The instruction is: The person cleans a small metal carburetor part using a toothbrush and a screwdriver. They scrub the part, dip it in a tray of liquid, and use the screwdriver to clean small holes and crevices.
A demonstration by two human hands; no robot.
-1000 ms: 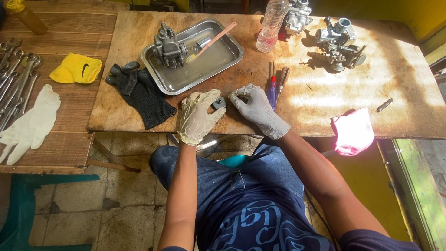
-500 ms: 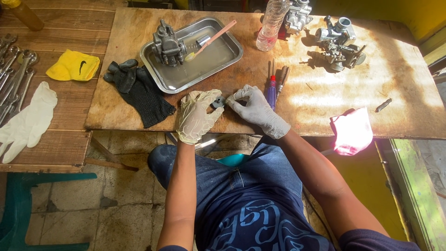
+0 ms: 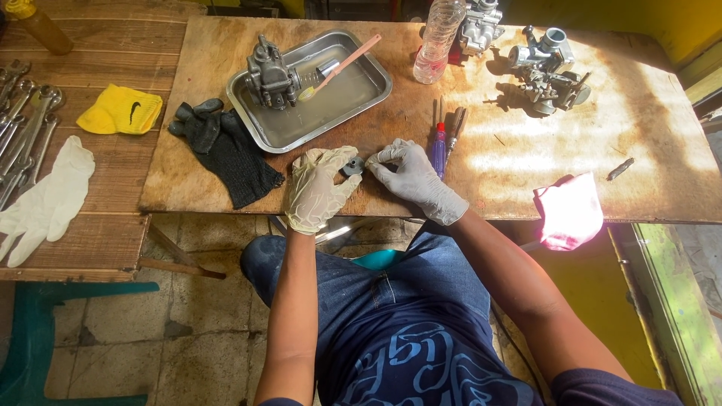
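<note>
Head view, looking straight down at a plywood counter (image 3: 526,162). Left hand (image 3: 317,188), gloved, cupped at the near edge, fingertips and thumb closed on a small dark round part (image 3: 353,166). Right hand (image 3: 410,174), also gloved, just to the right of that part, thumb and forefinger pinched narrow near its right side; whether pinching something tiny or touching the part itself, cannot tell. Part between the two hands, held just above or on the counter close to its near edge, slightly nearer the left hand. Long axis not readable at this size; roughly round from above.

Beyond the hands, farther from the body: a steel tray (image 3: 372,86) with a carburetor (image 3: 271,75) at its left end and a pink-handled brush (image 3: 342,66) lying aslant across it. Black glove (image 3: 233,154) left of the hands, touching the tray's corner. Screwdrivers (image 3: 444,135) just beyond the right hand, lengthwise away from the body. Clear bottle (image 3: 438,37) and more carburetors (image 3: 549,71) at the far right, well apart. Pink rag (image 3: 571,210) at the near right edge. On the plank bench to the left: a white glove (image 3: 49,199), yellow cloth (image 3: 120,111), wrenches (image 3: 26,124).
</note>
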